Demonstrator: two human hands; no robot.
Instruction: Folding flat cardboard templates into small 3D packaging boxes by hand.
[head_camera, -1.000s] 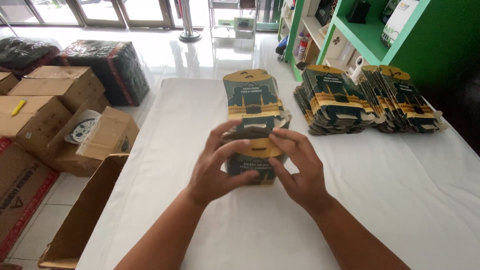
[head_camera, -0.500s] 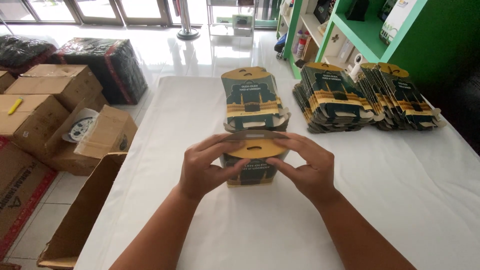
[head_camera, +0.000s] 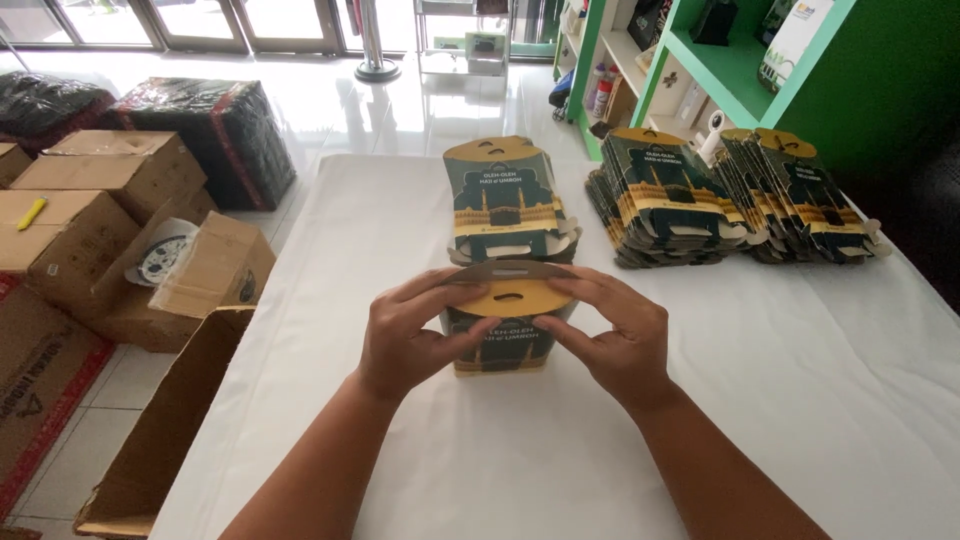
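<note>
A dark green and yellow gift box (head_camera: 500, 335) is stood on the white counter (head_camera: 800, 400), gripped at its sides by the left hand (head_camera: 405, 335) and right hand (head_camera: 615, 335), fingers closed on it; a finished box (head_camera: 500, 200) is seen just behind

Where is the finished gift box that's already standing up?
The finished gift box stands mid-table on the white tablecloth, just behind the box being folded, left of the flat box stacks.

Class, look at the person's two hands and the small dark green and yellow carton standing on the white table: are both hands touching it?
Touching. The head view shows the left hand and right hand pressed on the carton, fingers on its yellow top flap.
</note>
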